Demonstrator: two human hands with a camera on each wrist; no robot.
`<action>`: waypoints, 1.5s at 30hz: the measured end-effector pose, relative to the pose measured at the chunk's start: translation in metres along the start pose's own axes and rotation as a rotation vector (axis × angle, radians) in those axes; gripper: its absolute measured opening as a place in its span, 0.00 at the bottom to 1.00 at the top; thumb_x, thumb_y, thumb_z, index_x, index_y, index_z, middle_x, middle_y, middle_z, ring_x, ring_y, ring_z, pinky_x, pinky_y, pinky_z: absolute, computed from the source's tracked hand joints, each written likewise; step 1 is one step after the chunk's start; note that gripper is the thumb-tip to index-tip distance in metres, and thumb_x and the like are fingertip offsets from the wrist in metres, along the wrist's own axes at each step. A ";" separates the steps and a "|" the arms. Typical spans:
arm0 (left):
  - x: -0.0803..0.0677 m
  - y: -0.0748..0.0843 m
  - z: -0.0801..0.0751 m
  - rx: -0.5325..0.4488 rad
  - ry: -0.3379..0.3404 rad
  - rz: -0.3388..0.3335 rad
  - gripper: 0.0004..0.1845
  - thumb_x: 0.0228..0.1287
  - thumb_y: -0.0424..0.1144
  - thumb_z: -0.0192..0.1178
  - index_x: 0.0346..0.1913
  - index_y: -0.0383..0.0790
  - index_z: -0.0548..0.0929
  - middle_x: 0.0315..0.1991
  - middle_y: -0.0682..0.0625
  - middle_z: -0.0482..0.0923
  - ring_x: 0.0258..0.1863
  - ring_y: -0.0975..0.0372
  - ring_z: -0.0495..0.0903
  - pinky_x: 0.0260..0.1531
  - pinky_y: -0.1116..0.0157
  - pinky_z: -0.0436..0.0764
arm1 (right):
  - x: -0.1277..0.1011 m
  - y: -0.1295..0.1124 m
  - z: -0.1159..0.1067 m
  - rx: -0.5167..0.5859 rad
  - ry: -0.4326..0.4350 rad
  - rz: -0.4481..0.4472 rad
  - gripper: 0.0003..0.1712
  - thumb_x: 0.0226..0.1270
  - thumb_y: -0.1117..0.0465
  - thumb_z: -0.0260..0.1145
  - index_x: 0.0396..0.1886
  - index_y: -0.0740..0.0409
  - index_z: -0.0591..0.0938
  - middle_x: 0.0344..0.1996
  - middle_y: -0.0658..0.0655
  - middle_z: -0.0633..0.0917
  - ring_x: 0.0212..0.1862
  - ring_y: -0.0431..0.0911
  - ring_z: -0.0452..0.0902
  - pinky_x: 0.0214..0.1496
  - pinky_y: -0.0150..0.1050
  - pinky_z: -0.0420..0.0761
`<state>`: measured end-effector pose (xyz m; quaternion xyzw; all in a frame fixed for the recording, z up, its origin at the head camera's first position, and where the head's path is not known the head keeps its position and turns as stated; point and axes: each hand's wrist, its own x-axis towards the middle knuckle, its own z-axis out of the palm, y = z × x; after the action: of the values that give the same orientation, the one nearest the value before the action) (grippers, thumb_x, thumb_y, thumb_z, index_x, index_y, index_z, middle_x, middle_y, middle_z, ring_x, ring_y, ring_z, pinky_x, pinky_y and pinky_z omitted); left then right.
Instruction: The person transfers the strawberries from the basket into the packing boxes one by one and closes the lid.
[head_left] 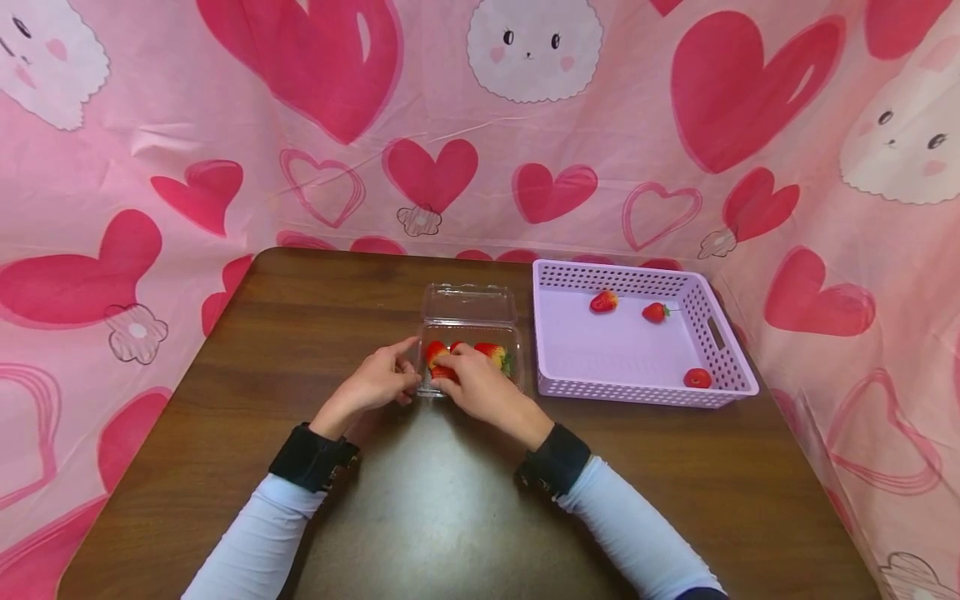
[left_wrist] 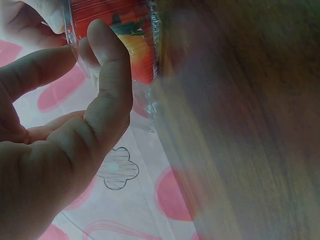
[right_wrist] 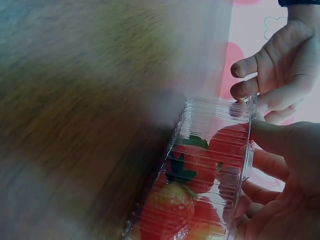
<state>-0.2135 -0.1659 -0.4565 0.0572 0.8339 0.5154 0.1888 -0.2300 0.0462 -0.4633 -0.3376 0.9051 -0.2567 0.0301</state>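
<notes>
A clear plastic clamshell box (head_left: 519, 354) stands on the table with its lid (head_left: 470, 303) folded back. Several red strawberries (right_wrist: 165, 212) with green leaves lie inside it, partly covered by my fingers in the head view. My right hand (head_left: 487, 392) reaches over the near rim into the box; its thumb and forefinger are around a strawberry (head_left: 442, 372) at the left end. Beside the box's left wall is my left hand (head_left: 377, 379), its forefinger extended and the other fingers bent. Its thumb is at the rim in the right wrist view.
Right of the box stands a lilac plastic basket (head_left: 637, 398) with perforated walls. It holds a strawberry (head_left: 603, 302) at the back, a strawberry (head_left: 656, 312) near its right wall and another red fruit (head_left: 697, 378) in the front right corner. A pink heart-patterned cloth (head_left: 450, 108) surrounds the wooden table (head_left: 420, 500).
</notes>
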 end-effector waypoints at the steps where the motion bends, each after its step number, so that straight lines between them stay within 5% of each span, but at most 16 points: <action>1: 0.000 0.000 0.000 0.003 0.001 0.001 0.39 0.73 0.27 0.60 0.83 0.31 0.56 0.32 0.43 0.76 0.26 0.53 0.80 0.37 0.57 0.88 | 0.001 0.000 0.000 0.010 0.002 0.006 0.22 0.69 0.54 0.76 0.58 0.59 0.88 0.44 0.58 0.84 0.42 0.48 0.79 0.52 0.42 0.85; 6: 0.001 0.001 0.000 0.003 0.008 -0.005 0.39 0.72 0.27 0.60 0.82 0.31 0.56 0.31 0.43 0.76 0.25 0.54 0.80 0.36 0.57 0.89 | 0.006 -0.003 -0.002 0.047 0.008 0.051 0.20 0.66 0.57 0.78 0.55 0.61 0.90 0.41 0.58 0.84 0.41 0.49 0.78 0.46 0.41 0.84; 15: 0.001 0.000 0.002 -0.010 0.007 -0.008 0.40 0.72 0.27 0.59 0.83 0.32 0.56 0.31 0.42 0.76 0.26 0.53 0.79 0.36 0.59 0.88 | 0.008 -0.006 -0.002 0.093 -0.023 0.109 0.09 0.68 0.70 0.73 0.45 0.62 0.92 0.38 0.57 0.89 0.41 0.51 0.83 0.53 0.47 0.86; 33: 0.001 0.001 0.001 -0.010 0.002 -0.009 0.40 0.72 0.27 0.59 0.83 0.32 0.56 0.31 0.43 0.76 0.27 0.53 0.80 0.36 0.58 0.88 | 0.009 -0.004 -0.003 0.092 -0.025 0.079 0.10 0.69 0.69 0.72 0.47 0.64 0.91 0.39 0.57 0.91 0.41 0.48 0.86 0.51 0.43 0.87; 45: 0.001 0.001 0.000 -0.007 -0.007 0.000 0.40 0.72 0.27 0.59 0.83 0.31 0.56 0.31 0.43 0.76 0.26 0.53 0.80 0.36 0.57 0.88 | 0.005 -0.003 -0.023 0.041 0.087 0.063 0.09 0.69 0.66 0.72 0.45 0.63 0.92 0.37 0.56 0.88 0.36 0.47 0.82 0.40 0.39 0.85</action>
<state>-0.2147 -0.1648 -0.4564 0.0581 0.8315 0.5181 0.1918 -0.2369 0.0515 -0.4414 -0.2968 0.9102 -0.2887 0.0060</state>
